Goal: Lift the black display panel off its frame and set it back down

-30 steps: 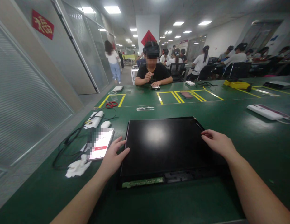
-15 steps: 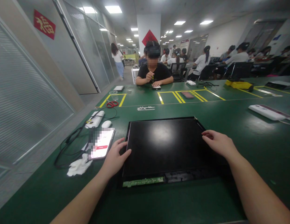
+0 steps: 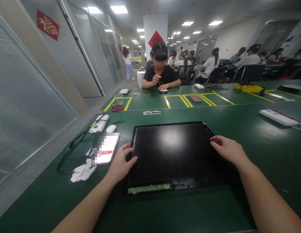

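One dark display panel (image 3: 172, 158), lying face up and seemingly flat within a black frame (image 3: 203, 184), on the green table (image 3: 194, 208) directly before the person; so placed, it presumably has support from below and is within reach of both hands. One green circuit board (image 3: 149, 188), exposed along the near edge, toward the left; both hands lie apart from it. Left hand (image 3: 119, 164): fingers spread, thumb apart, at the left edge, probably to steady that side. Right hand (image 3: 228, 150): fingertips and thumb drawn close together at the right edge; whether they pinch the rim, cannot tell. The opposed placing would suit squaring or steadying the panel from its sides, leaving most of its face uncovered. To the left, one lit phone (image 3: 109, 149), just beside the left hand, its screen facing up and so readable; one crumpled white tissue (image 3: 82, 171), near the phone; one white rounded item (image 3: 111, 128), beyond it. Red-handled scissors (image 3: 117, 108), farther off, well apart from the panel.
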Action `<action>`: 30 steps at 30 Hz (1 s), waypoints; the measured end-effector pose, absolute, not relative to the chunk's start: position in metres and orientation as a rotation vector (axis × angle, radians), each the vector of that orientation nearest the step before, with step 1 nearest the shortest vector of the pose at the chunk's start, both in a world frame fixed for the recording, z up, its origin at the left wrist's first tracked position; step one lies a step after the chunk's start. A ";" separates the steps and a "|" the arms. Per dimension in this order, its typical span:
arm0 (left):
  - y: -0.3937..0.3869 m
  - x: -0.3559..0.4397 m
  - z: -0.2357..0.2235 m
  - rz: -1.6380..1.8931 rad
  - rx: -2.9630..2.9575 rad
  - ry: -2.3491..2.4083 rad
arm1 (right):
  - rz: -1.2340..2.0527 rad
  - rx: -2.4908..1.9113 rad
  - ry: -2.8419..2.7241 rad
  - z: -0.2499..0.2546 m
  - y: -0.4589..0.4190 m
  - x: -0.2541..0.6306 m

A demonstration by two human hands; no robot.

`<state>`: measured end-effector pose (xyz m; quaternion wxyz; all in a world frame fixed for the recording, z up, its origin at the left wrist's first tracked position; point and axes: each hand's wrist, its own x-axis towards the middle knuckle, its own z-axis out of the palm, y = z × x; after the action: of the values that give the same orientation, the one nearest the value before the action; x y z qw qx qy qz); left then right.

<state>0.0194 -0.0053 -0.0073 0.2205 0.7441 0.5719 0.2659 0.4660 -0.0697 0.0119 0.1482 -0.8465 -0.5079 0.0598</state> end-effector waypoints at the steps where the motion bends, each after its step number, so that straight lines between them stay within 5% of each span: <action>1: -0.006 0.020 -0.007 0.726 2.058 1.586 | 0.176 -2.436 -1.459 0.012 -0.070 0.466; 30: -0.017 0.024 -0.004 0.671 2.341 1.523 | 0.113 -2.143 -1.344 0.000 -0.069 0.480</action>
<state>0.0244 -0.0173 -0.0042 0.1343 0.8078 0.5253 0.2314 0.4803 -0.0689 -0.0003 0.3000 -0.8074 -0.5062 0.0427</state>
